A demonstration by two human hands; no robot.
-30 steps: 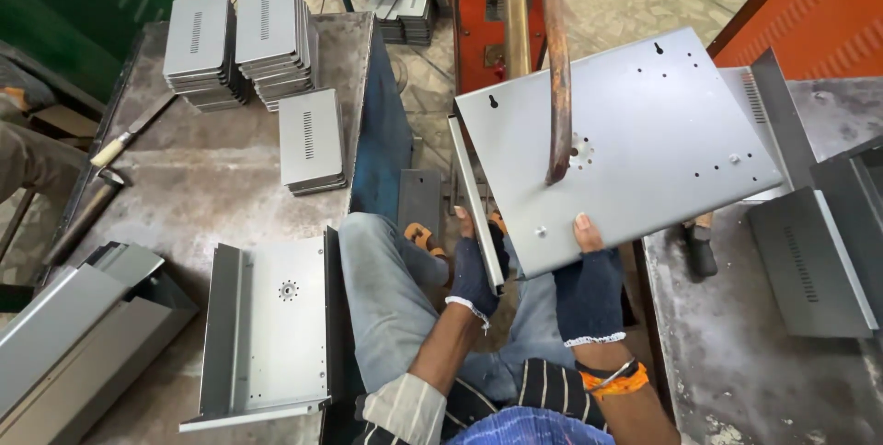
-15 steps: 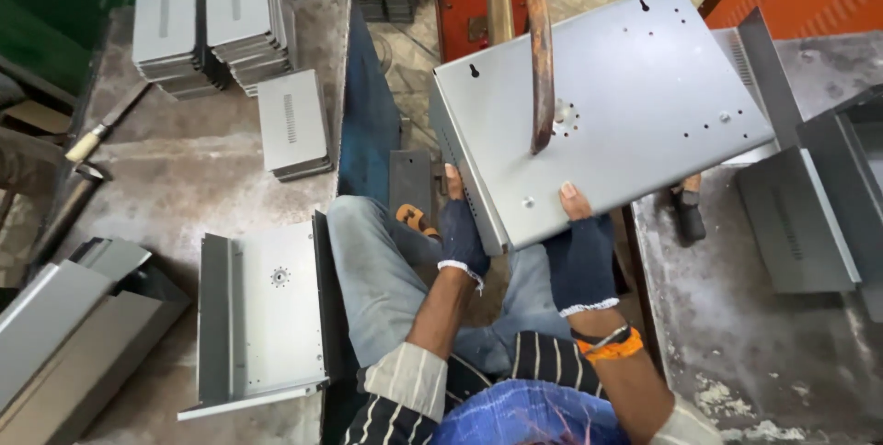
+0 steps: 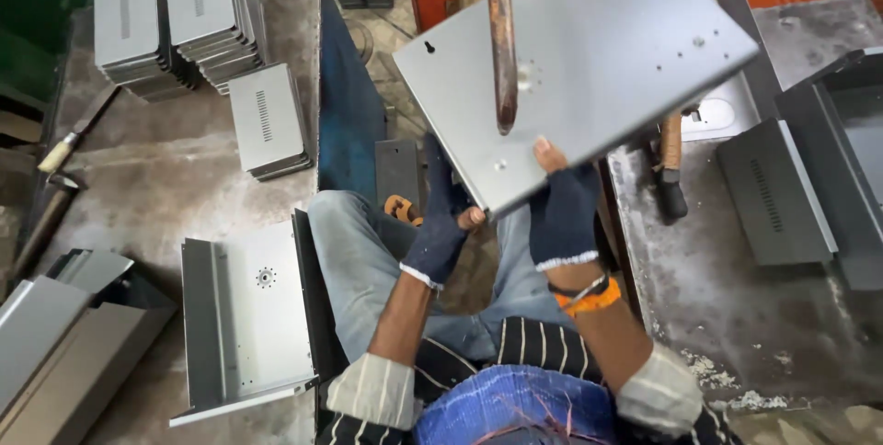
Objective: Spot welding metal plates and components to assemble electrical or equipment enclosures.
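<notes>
Left bench (image 3: 138, 178): stacked grey plates (image 3: 175, 27) at its far edge, a bent panel (image 3: 248, 316) at the near right corner. Left hand (image 3: 440, 229) (dark fingerless glove) grips the near corner of the grey sheet panel (image 3: 598, 59); right hand (image 3: 563, 211) clamps the same near edge, thumb on top. A copper rod (image 3: 501, 40) touches the sheet. Right bench (image 3: 736, 316): grey housings.

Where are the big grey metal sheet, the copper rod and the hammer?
Large grey metal sheet (image 3: 607, 59), head view, its flat top face.
Copper rod (image 3: 499, 40), head view, mid-shaft.
Wooden-handled hammer (image 3: 53, 158), head view, its handle.
</notes>
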